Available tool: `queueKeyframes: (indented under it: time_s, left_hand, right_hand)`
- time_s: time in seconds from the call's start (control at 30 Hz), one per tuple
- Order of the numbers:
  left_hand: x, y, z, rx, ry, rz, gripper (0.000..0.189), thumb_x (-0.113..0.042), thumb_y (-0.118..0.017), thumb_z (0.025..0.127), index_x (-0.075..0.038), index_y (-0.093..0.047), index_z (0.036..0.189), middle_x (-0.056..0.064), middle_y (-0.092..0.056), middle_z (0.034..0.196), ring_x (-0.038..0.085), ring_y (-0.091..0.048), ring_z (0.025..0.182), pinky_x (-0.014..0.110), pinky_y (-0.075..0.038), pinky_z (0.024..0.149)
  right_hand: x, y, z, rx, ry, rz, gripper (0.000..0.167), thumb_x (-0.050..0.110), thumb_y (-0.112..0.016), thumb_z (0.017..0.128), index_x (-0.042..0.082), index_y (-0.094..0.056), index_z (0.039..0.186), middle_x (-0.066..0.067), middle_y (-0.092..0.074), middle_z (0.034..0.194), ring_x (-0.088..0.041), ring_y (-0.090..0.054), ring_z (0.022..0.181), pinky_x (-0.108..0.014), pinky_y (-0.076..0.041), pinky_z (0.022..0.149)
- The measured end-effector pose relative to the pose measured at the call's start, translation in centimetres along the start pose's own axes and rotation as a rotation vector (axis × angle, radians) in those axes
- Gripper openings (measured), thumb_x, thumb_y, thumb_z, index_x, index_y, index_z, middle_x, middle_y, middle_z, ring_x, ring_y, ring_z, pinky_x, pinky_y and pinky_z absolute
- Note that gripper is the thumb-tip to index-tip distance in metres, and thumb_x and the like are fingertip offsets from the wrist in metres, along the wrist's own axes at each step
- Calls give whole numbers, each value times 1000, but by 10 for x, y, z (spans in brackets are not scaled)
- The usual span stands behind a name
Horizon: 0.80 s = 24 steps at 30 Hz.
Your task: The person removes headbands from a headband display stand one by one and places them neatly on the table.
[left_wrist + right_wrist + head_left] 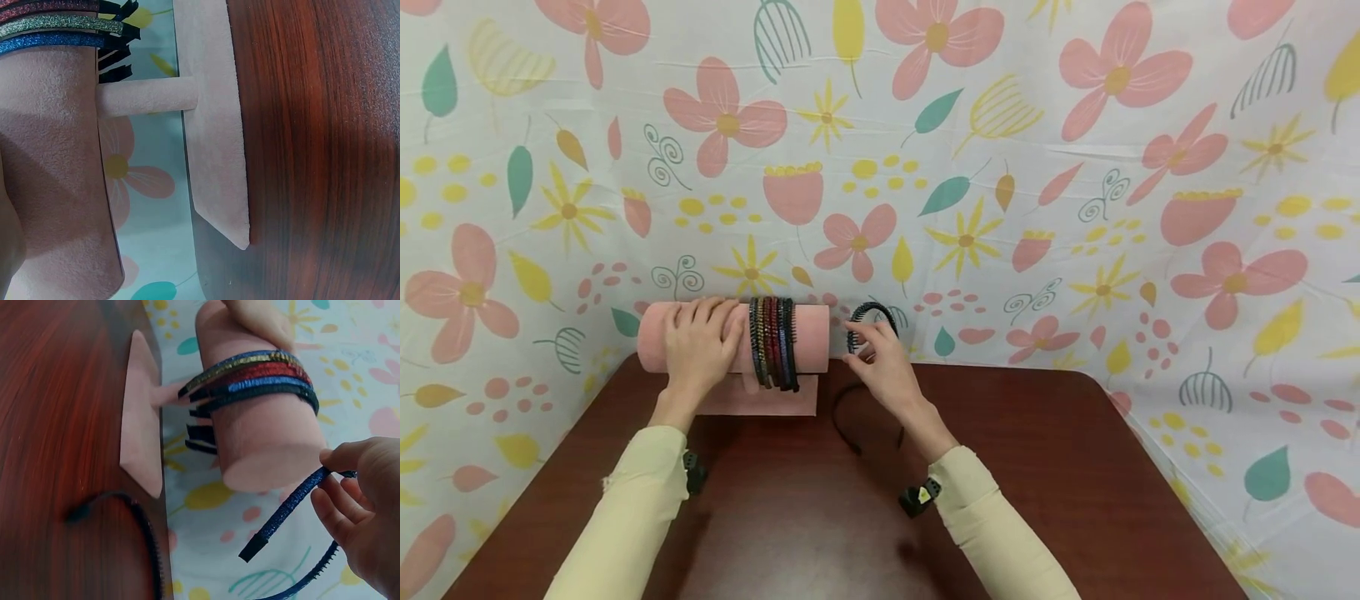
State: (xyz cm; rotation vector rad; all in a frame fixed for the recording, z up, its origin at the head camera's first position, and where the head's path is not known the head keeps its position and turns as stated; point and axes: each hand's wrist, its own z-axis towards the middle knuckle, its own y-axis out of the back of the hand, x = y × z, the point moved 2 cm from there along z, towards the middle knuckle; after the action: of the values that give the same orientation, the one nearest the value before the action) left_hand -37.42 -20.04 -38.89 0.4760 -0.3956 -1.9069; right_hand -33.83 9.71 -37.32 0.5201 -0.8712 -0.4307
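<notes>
In the head view, a person's left hand (pixel 700 342) grips the roll (pixel 811 337) of a pink stand (pixel 797 402) near the desk's (pixel 1000 467) far left corner, apparently to steady it, while the right hand (pixel 883 367) pinches one navy headband (pixel 874 307) above the far edge. At least five headbands (pixel 769 342) ring the roll side by side, likely clasping it by their own spring; one black headband (pixel 834 414) lies near the far edge, right of the stand. In the left wrist view, three glittery headbands show beside one post (pixel 147 97) and one base (pixel 219 144), presumably broad for balance; the left hand's grip cannot be told there. In the right wrist view, the navy headband is pinched partway along, one tip (pixel 253 549) pointing free, perhaps keeping its opening unobstructed.
</notes>
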Motion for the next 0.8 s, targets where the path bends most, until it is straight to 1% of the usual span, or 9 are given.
queueKeyframes:
  time_s: [0.17, 0.3, 0.43, 0.57, 0.67, 0.8]
  left_hand:
    - [1, 0, 0, -4, -3, 3, 40, -42, -53, 97, -11, -71, 116, 13, -68, 117, 37, -58, 112, 57, -33, 106]
    - [1, -1, 0, -9, -1, 8, 41, -42, -53, 96, -11, -71, 116, 13, -68, 117, 36, -58, 112, 57, -33, 106]
    - [1, -1, 1, -1, 5, 11, 42, -43, -52, 97, -11, -71, 117, 12, -68, 118, 36, -57, 113, 57, -32, 107]
    - [0, 0, 1, -3, 6, 12, 41, -42, -52, 97, -11, -71, 117, 13, -67, 118, 36, -57, 113, 57, -32, 107]
    - [0, -1, 1, -10, 4, 12, 41, -42, -52, 97, -11, -71, 116, 13, -68, 117, 36, -57, 113, 57, -32, 107]
    - [1, -1, 1, -16, 4, 9, 41, -42, -52, 97, -11, -71, 116, 12, -68, 117, 36, -58, 113, 56, -32, 107]
  right_hand:
    - [-11, 7, -7, 4, -34, -5, 50, 7, -72, 89, 16, -61, 136, -10, -54, 110, -18, -68, 80, -26, -57, 68]
    - [-18, 14, -14, 20, -56, -22, 50, 8, -72, 89, 16, -60, 136, -9, -54, 110, -20, -70, 83, -29, -58, 73]
    - [-26, 18, -19, 34, -60, -27, 49, 7, -72, 89, 14, -60, 136, -11, -55, 111, -23, -68, 82, -31, -58, 76]
    - [-34, 22, -24, 39, -62, -34, 49, 7, -72, 89, 13, -60, 136, -14, -55, 109, -19, -67, 80, -30, -58, 75]
    - [-38, 25, -28, 38, -65, -56, 49, 7, -73, 88, 13, -60, 136, -12, -55, 107, -17, -66, 80, -30, -57, 74]
    - [-45, 28, -32, 38, -84, -96, 50, 9, -74, 88, 14, -61, 135, -7, -54, 105, -16, -65, 80, -31, -57, 76]
